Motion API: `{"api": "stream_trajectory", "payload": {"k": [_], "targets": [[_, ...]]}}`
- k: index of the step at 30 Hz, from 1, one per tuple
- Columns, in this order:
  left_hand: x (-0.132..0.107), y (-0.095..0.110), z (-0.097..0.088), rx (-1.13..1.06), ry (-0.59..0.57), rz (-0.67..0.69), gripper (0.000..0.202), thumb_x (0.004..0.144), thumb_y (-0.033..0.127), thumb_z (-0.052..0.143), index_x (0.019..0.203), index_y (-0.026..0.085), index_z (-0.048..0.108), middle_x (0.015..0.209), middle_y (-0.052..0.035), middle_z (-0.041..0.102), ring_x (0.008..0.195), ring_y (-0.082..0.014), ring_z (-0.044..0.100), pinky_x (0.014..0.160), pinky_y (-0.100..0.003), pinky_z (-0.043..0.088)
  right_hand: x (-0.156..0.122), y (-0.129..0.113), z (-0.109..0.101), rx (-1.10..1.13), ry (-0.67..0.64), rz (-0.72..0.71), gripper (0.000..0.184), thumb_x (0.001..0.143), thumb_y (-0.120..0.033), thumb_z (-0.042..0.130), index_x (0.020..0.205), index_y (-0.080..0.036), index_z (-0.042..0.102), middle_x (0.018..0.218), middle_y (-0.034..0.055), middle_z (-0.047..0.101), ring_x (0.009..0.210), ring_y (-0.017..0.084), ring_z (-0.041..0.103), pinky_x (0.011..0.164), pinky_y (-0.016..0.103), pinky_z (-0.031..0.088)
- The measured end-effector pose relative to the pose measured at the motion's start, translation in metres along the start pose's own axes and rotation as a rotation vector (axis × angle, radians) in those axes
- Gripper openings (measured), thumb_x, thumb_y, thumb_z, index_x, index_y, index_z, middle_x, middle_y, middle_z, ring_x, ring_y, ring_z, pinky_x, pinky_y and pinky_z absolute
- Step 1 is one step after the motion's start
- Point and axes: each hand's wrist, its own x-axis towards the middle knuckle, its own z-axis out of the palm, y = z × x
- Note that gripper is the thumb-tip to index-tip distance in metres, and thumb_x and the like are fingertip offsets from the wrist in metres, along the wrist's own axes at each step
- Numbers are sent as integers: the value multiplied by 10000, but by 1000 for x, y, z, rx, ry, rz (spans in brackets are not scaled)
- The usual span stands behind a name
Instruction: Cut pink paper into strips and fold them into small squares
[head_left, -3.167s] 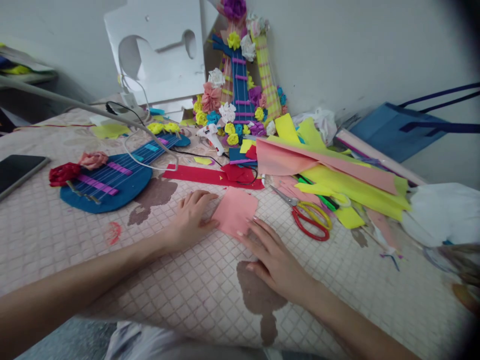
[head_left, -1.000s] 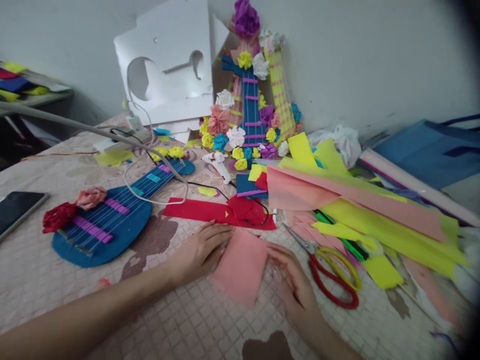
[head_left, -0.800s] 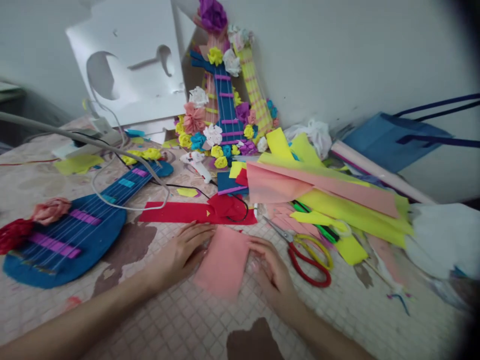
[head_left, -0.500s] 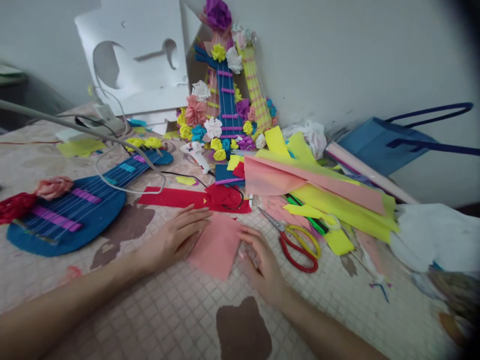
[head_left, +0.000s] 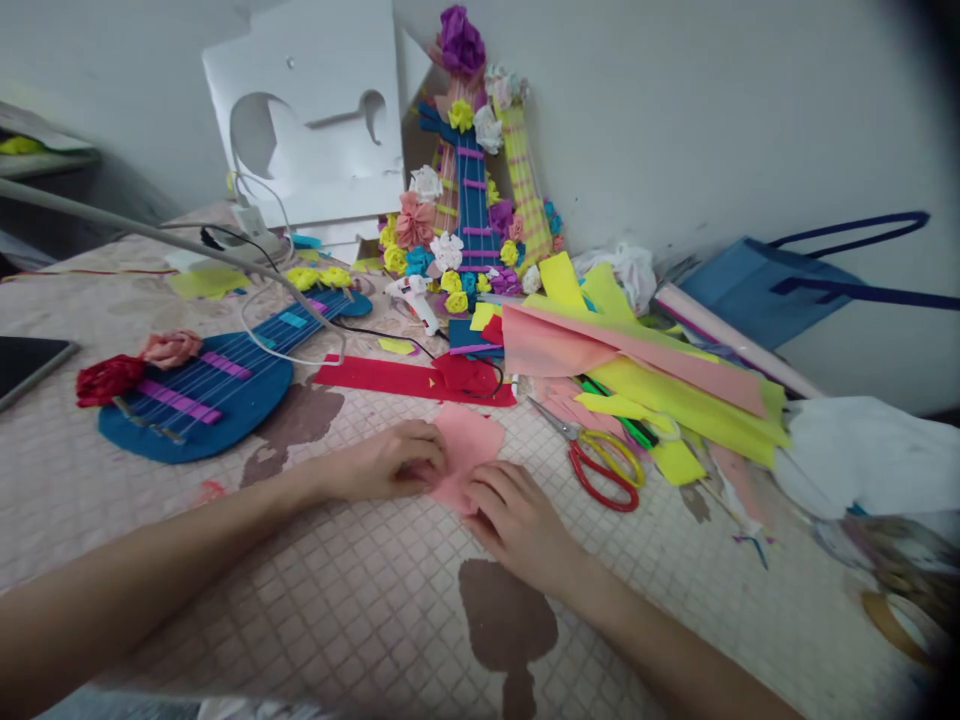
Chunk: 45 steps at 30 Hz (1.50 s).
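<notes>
A small pink paper sheet (head_left: 469, 445) lies on the patterned tablecloth (head_left: 360, 620) in front of me. My left hand (head_left: 394, 465) curls its fingers on the sheet's left edge and pinches it. My right hand (head_left: 517, 520) grips the sheet's near edge from the right, fingers bent. The two hands almost touch over the paper, and its near part is hidden under them.
Red-and-yellow scissors (head_left: 604, 465) lie just right of my hands. A red strip (head_left: 390, 377) and a glue gun (head_left: 416, 295) sit behind, a blue paper guitar (head_left: 202, 390) at left, pink and yellow sheets (head_left: 675, 370) at right. A phone (head_left: 26, 360) lies at far left.
The pink sheet lay flat with my hands at its sides. Now both hands have closed on its near edges and drawn together, and the sheet looks smaller and bunched.
</notes>
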Motion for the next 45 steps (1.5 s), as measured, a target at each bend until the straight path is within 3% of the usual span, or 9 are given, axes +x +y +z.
{"api": "stream_trajectory", "payload": {"k": [6, 9, 14, 18, 23, 26, 31, 39, 45], "targets": [[-4, 1, -8, -49, -58, 40, 233, 783, 95, 552, 996, 158, 622, 1069, -101, 593, 1008, -187, 552, 899, -308, 452, 5, -8, -9, -163, -125, -44, 196, 824, -79, 514, 991, -160, 576, 1016, 105, 604, 987, 262, 520, 858, 427, 428], [-6, 1, -6, -41, -30, 54, 341, 743, 176, 649, 1082, 177, 601, 1117, -105, 583, 1057, -217, 539, 921, -344, 445, 7, -4, -6, -88, -67, -47, 161, 834, -78, 499, 938, -162, 589, 987, 103, 618, 968, 252, 531, 846, 418, 427], [-4, 4, 5, -43, 116, 44, 406, 735, 257, 698, 1121, 176, 603, 1143, -111, 607, 1091, -242, 536, 958, -394, 417, 12, 4, -6, 468, 255, 212, 118, 867, -164, 478, 868, -193, 592, 861, 47, 625, 847, 187, 571, 771, 326, 449], [1, 17, 8, -286, 349, -237, 251, 820, 333, 612, 987, 149, 647, 1009, -92, 672, 948, -215, 611, 853, -344, 473, 15, 7, -9, 1026, 355, 492, 135, 853, -331, 561, 798, -208, 574, 732, -6, 575, 690, 143, 545, 658, 265, 447], [0, 32, 0, -718, 252, -489, 341, 786, 421, 633, 958, 127, 628, 878, -55, 671, 770, -175, 618, 648, -253, 481, 16, 3, -8, 1488, 272, 473, 461, 838, -642, 444, 940, -214, 581, 789, 20, 581, 685, 157, 556, 600, 283, 472], [-1, 33, -3, -730, 174, -505, 331, 760, 428, 658, 883, 123, 619, 768, -14, 625, 650, -123, 566, 561, -202, 424, 19, -1, -10, 1447, 172, 532, 409, 769, -578, 605, 892, -189, 588, 741, -1, 553, 611, 120, 519, 518, 227, 439], [1, 31, -3, -669, 160, -496, 348, 747, 454, 666, 840, 125, 601, 724, -3, 590, 601, -109, 527, 493, -181, 362, 28, -5, -6, 1285, 167, 659, 313, 728, -444, 708, 733, -181, 539, 585, -60, 471, 465, 62, 394, 394, 164, 305], [-2, 26, -5, -829, 269, -664, 363, 705, 453, 706, 873, 140, 628, 771, -20, 656, 622, -135, 594, 539, -212, 431, 33, 4, 6, 1484, 150, 604, 530, 801, -686, 463, 787, -173, 596, 644, -1, 561, 538, 108, 517, 458, 210, 429], [-4, 23, -2, -925, 237, -705, 376, 708, 453, 721, 885, 132, 639, 788, -28, 674, 623, -128, 606, 526, -199, 434, 32, 3, 3, 1412, 116, 654, 295, 689, -403, 749, 694, -170, 568, 547, -56, 510, 439, 66, 449, 374, 160, 340]]}}
